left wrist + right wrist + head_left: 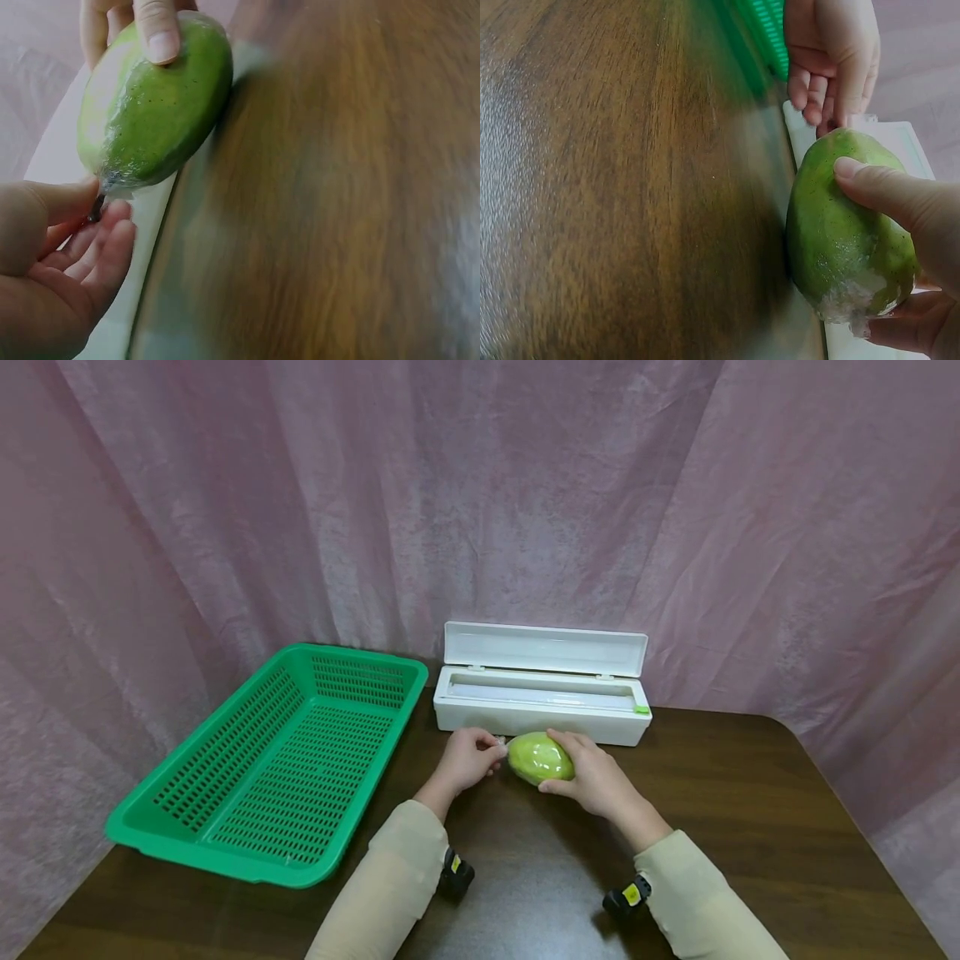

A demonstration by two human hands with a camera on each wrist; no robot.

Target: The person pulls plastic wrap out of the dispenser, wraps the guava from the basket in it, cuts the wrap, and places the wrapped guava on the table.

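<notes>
A green mango [537, 760], wrapped in clear, shiny plastic film, is at the table's middle. My right hand [596, 779] holds it from the right, thumb on the near side and fingers over the far side. My left hand [467, 760] is at its left end, where thumb and fingers pinch the gathered, twisted tail of the film [112, 180]. A dark tip shows at that twist in the left wrist view. At the opposite end, in the right wrist view, the film is bunched and wrinkled [847, 300].
Behind the hands stands a white cling film box [540, 718], lid raised, with a roll inside and a green slider at its right end. A green perforated basket [345, 843] lies to the left. A pink curtain [525, 510] hangs behind the dark wooden table [750, 802].
</notes>
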